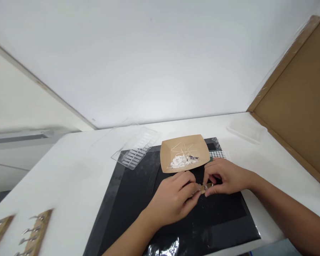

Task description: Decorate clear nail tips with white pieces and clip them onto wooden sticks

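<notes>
No readable text, label, brand, number or sign on anything in the head view.

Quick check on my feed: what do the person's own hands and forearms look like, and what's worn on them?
The left hand and right hand are ungloved. Both forearms are slender and bare as far as the picture shows: no sleeve, watch, bracelet or marking is visible. Rings can't be ruled out.

Bright, soft light washes the far wall (154, 78), glare marks the near mat (122, 213), and hooks (30, 240) at left look blurred.
</notes>
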Available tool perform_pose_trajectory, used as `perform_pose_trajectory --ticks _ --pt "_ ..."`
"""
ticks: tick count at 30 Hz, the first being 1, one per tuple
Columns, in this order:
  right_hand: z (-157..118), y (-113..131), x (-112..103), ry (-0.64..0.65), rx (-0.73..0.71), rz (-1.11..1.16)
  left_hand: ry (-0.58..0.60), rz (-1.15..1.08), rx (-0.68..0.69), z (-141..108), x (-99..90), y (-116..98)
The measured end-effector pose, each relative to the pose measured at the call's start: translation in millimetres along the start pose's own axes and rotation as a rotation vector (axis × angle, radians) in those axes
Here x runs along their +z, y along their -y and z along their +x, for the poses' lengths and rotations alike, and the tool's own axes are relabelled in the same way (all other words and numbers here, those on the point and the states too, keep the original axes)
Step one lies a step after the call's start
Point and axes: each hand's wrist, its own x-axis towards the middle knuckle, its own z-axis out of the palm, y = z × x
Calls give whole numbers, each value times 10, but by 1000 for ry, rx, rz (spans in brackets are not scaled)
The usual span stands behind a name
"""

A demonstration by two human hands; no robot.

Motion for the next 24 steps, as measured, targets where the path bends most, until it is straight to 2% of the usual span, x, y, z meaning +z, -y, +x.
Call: perform_pose_trajectory --ticks 7,16,24 --pt "7 -2 28 30 60 21 58 12 -39 -10 31 5" --pt "10 13 -3 97 121 102 38 54 -16 -20 37 0" --pt "11 2 -22 47 98 68 73 1 -18 -19 57 36"
